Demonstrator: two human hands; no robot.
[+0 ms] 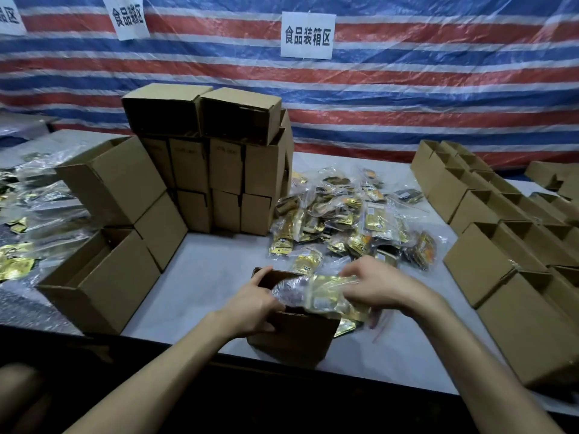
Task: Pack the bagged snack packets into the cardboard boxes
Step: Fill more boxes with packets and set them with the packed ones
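A small open cardboard box (294, 336) stands at the table's front edge. My left hand (253, 303) grips its left rim, fingers curled over the edge. My right hand (372, 285) grips a clear bag of gold snack packets (319, 296) that lies across the box's open top, partly hanging over its right side. The bag is blurred. A loose pile of more bagged snack packets (347, 217) lies on the table just behind the box.
A wall of stacked cardboard boxes (216, 170) stands behind and to the left. Open boxes (103, 277) sit at the left, rows of open boxes (507, 233) at the right. More bagged packets (34, 198) lie at far left. Grey table (206, 267).
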